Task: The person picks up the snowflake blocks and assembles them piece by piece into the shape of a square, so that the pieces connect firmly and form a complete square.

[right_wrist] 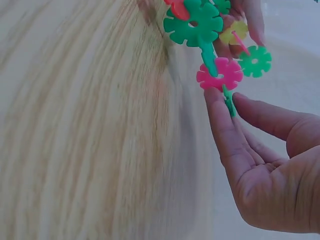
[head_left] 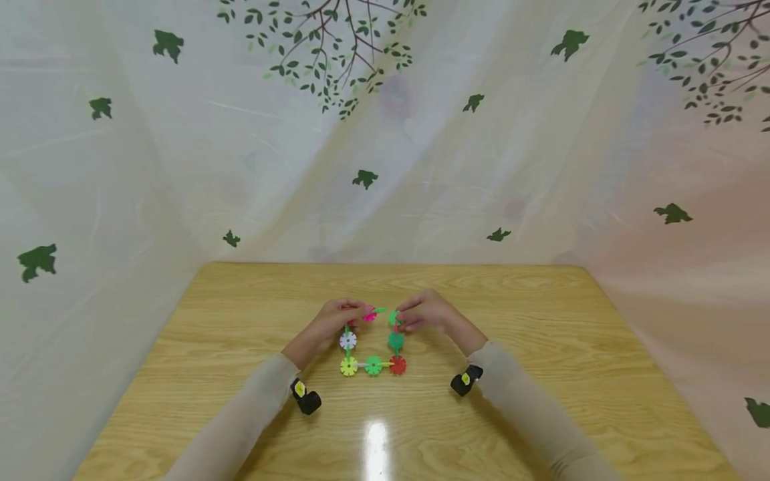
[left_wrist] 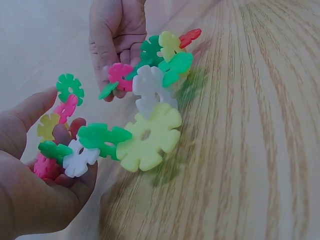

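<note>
A chain of flower-shaped plastic linking discs (head_left: 373, 365) in green, yellow, white, pink and red is bent into a rough square above the table, with a gap between its two ends on the far side. My left hand (head_left: 332, 321) holds the far left part, fingers curled around pink and yellow discs; a green disc (left_wrist: 70, 90) sticks out at that end. With thumb and fingertips, my right hand (head_left: 430, 311) pinches the green disc (right_wrist: 229, 101) at the other end, beside a pink disc (right_wrist: 220, 74). The large yellow disc (left_wrist: 148, 137) forms the near left corner.
The wooden table (head_left: 240, 434) extends on all sides of the hands. Behind it hangs a pale curtain (head_left: 289, 187) printed with leaves and birds. A black wrist camera (head_left: 307, 397) is strapped to the left sleeve, another black camera (head_left: 466, 381) to the right.
</note>
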`<state>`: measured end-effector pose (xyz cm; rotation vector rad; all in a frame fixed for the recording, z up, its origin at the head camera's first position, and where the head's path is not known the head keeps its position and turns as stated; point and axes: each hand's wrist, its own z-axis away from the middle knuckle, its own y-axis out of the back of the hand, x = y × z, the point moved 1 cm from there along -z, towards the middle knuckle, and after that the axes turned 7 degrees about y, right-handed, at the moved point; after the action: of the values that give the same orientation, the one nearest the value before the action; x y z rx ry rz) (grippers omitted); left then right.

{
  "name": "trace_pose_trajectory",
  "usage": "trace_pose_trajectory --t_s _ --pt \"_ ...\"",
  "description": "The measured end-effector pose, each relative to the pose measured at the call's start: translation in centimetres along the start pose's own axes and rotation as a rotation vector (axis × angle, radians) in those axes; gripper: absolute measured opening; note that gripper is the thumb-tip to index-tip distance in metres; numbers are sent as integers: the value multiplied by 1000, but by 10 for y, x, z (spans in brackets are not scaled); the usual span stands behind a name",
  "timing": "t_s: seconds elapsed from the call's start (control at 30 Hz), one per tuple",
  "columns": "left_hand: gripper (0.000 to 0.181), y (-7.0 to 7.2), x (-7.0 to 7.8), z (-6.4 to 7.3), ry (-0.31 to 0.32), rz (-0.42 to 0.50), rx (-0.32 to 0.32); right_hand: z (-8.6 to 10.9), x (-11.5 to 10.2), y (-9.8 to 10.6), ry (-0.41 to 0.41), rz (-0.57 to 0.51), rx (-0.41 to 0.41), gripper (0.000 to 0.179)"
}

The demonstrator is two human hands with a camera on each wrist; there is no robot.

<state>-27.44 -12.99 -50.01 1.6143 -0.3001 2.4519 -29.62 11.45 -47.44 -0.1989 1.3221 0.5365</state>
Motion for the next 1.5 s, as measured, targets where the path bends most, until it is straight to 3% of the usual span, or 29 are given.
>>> trace_pose_trajectory --t_s 0.17,0.53,0.77,1.5 --pt "36 -1 2 1 22 -28 16 0 -2 -3 7 -53 51 31" --pt "32 1 5 3 29 -112 64 2 -5 -2 63 -90 98 31" --pt "32 1 6 2 52 -109 98 2 -5 -1 77 -105 111 31" --pt "35 -5 12 -2 11 -108 117 -1 -1 0 164 -57 112 31"
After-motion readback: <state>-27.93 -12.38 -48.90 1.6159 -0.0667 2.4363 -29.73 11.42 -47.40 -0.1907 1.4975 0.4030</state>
